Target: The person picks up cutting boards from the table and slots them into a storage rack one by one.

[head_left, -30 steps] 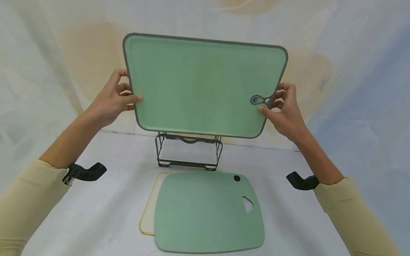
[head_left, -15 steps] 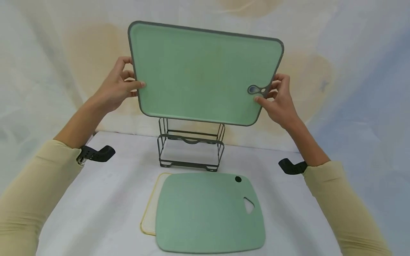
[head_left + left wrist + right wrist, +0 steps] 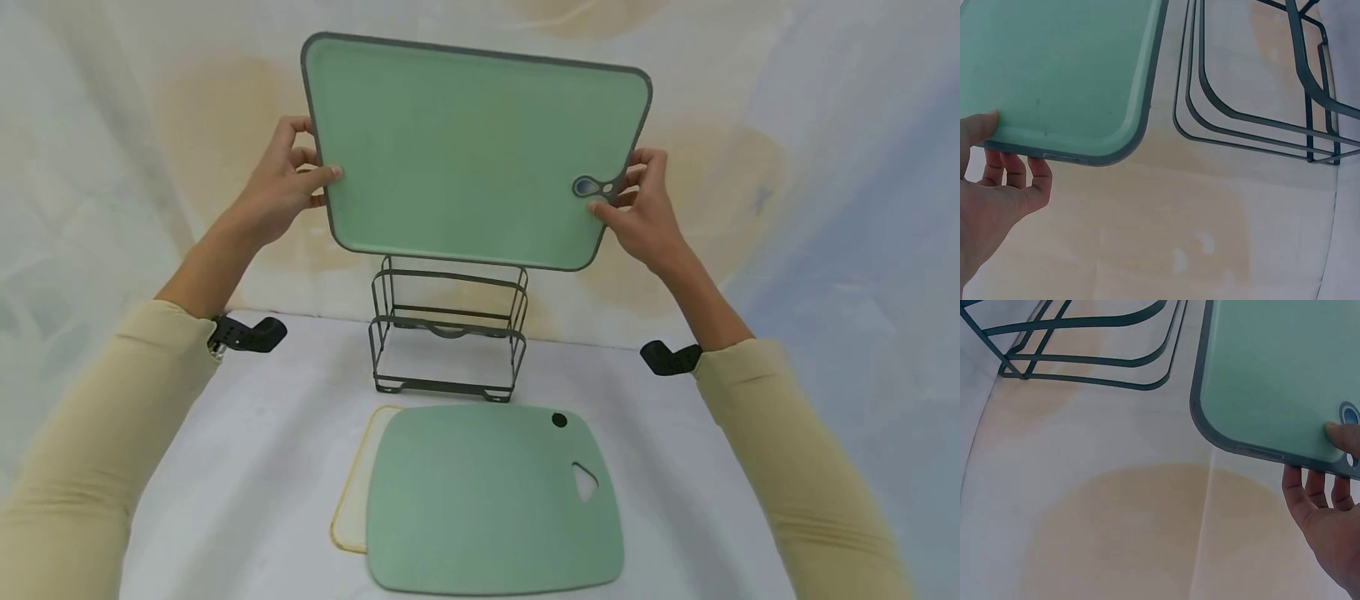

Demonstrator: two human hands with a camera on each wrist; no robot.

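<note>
Left hand (image 3: 281, 192) first: thumb is pressed flat on the front face of the big green cutting board (image 3: 472, 150), and the other fingers are curled around behind its left edge, so it's a pinch on that short side. In the left wrist view you can see the thumb tip on the green face and three fingertips poking out under the grey rim. Right hand (image 3: 641, 212) does the mirror thing on the opposite short edge, thumb on the front just below the little grey hanging hole (image 3: 592, 187), fingers wrapped behind the rim.

The board is held up in the air between the two hands, standing on its long edge with the face toward the camera. Long axis runs left to right, tilted a bit so the left end sits higher than the right. The hanging hole end points to the person's right.

Directly under it, not touching, is a dark wire rack (image 3: 447, 333) standing on the white cloth-covered table (image 3: 225, 467). In front of the rack, closer to the person, a second green board (image 3: 491, 498) lies flat, with a round hole and a triangular cutout near its right side. It's lying on top of a pale board with a yellow rim (image 3: 347, 492) that sticks out on the left.
</note>
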